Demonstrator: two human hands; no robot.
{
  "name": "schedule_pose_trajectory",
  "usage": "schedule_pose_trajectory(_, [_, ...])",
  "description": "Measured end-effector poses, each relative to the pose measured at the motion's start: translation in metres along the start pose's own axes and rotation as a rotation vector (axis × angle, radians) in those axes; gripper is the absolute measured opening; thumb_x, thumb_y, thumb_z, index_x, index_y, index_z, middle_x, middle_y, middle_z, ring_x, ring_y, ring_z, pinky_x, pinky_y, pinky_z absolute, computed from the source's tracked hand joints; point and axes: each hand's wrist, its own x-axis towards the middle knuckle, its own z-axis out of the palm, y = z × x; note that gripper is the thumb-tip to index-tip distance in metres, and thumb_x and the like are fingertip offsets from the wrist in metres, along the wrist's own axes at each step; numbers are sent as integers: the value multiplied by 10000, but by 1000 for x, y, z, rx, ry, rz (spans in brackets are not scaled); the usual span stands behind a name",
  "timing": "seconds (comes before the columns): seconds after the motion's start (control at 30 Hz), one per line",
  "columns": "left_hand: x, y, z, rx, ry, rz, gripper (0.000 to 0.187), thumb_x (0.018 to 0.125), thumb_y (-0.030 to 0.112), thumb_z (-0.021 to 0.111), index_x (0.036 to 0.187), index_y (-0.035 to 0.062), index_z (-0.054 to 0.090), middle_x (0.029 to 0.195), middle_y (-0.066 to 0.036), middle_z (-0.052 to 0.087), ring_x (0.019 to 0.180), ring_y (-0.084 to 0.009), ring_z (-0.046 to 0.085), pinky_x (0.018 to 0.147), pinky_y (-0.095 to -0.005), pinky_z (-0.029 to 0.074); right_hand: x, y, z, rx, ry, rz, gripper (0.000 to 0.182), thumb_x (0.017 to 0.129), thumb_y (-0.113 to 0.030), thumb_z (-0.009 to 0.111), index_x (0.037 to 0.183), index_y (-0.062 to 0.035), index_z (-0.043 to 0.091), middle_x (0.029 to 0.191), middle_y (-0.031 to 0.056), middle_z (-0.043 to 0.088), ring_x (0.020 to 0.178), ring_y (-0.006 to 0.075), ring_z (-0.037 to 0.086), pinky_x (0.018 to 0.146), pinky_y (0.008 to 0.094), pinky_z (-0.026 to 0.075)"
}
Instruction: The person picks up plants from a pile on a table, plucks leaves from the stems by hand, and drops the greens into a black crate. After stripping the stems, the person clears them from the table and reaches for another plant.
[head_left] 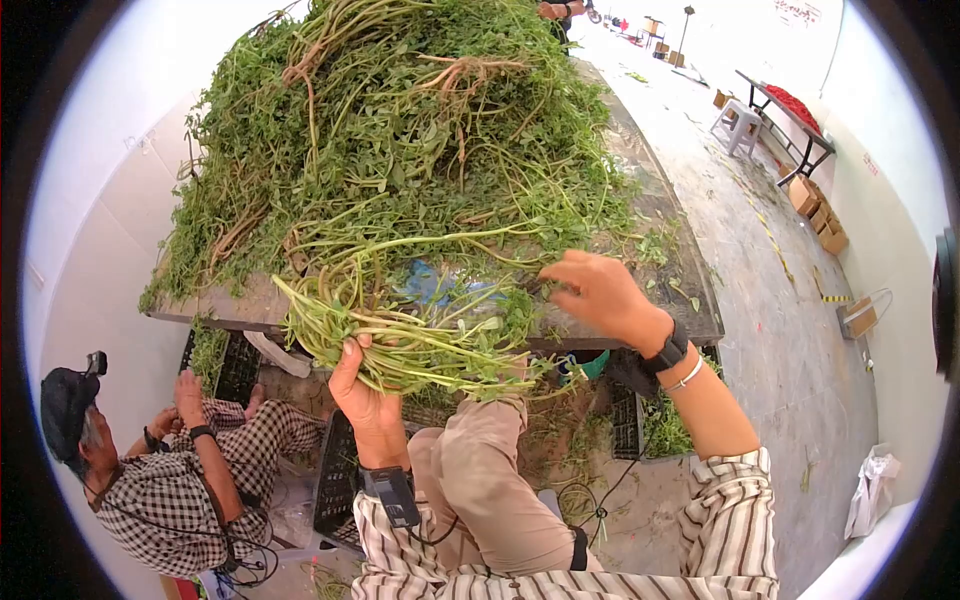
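My left hand (368, 405) is closed around a bunch of long green leafy stems (400, 335), thumb on top, just in front of the table's near edge. The cut ends point left and the thin leafy tips spread right. My right hand (605, 295) hovers over the table edge to the right of the bunch, fingers bent and thumb apart, with nothing plainly held. Behind both hands, a large heap of leafy green plants (390, 130) with some brown roots covers the table (690, 270). A blue scrap (428, 283) lies between heap and bunch.
At lower left sits another person (180, 470) in checked clothing, hands raised. Black crates (335, 480) with greens stand below the table, one (628, 425) at right. Farther right are a white stool (738, 127), a side table (790, 115) and cardboard boxes (820, 215).
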Motion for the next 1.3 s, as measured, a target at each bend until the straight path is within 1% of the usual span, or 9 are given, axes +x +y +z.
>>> schedule_pose_trajectory(0.03, [-1,0,0,-23,-29,-10,140,808,138,623,906,47,584,808,-34,614,794,-220,592,757,-408,506,-4,-4,-1,-33,-146,-21,334,714,-128,599,1044,-85,592,865,116,579,811,311,567,683,403,461])
schedule_pose_trajectory(0.37, [3,0,-6,-26,-42,-11,150,837,168,590,800,26,556,891,-128,550,787,-239,566,708,-373,507,-8,-15,43,54,-226,-260,153,711,-68,592,860,-56,560,819,110,483,798,310,527,648,401,436])
schedule_pose_trajectory(0.4, [2,1,-3,17,-14,-25,175,792,130,639,931,44,577,795,-36,611,774,-206,593,743,-380,517,-8,-14,42,53,-224,-261,153,711,-68,592,860,-56,560,819,110,483,798,310,527,648,401,436])
schedule_pose_trajectory(0.73, [0,-4,1,-4,12,-40,202,801,117,625,979,47,558,793,-39,622,737,-210,613,717,-374,529,-5,2,10,258,-29,-136,138,763,11,512,900,13,531,861,145,494,796,354,518,677,395,439])
schedule_pose_trajectory(0.8, [1,-5,5,16,18,-28,74,823,122,597,849,57,573,797,-30,603,768,-224,602,708,-396,528,-4,5,5,254,-41,-110,175,768,15,509,941,22,539,846,151,508,785,349,528,680,383,444])
schedule_pose_trajectory(0.9, [4,-5,1,14,-3,-44,65,822,116,593,848,61,571,807,-32,602,767,-226,606,710,-403,530,-4,10,5,381,-40,-31,218,799,0,508,1013,25,542,818,132,531,754,292,551,682,346,449])
schedule_pose_trajectory(0.97, [4,-6,1,12,-5,-37,64,823,115,592,853,62,569,811,-33,601,760,-227,608,703,-403,533,-5,12,7,687,-89,95,218,825,-22,511,1035,20,550,838,91,549,763,218,550,687,312,443])
schedule_pose_trajectory(1.07, [4,-5,-1,23,9,-22,79,825,115,589,880,62,565,812,-35,601,746,-226,611,685,-398,537,-2,12,3,585,-106,17,188,833,-24,512,1009,22,561,843,60,563,770,178,542,692,291,439])
schedule_pose_trajectory(1.3, [3,-8,-2,76,86,-35,178,811,121,612,962,47,555,799,-40,622,723,-213,619,667,-358,537,-4,9,3,577,-81,46,170,824,-53,521,969,9,585,835,92,582,759,208,567,682,308,451])
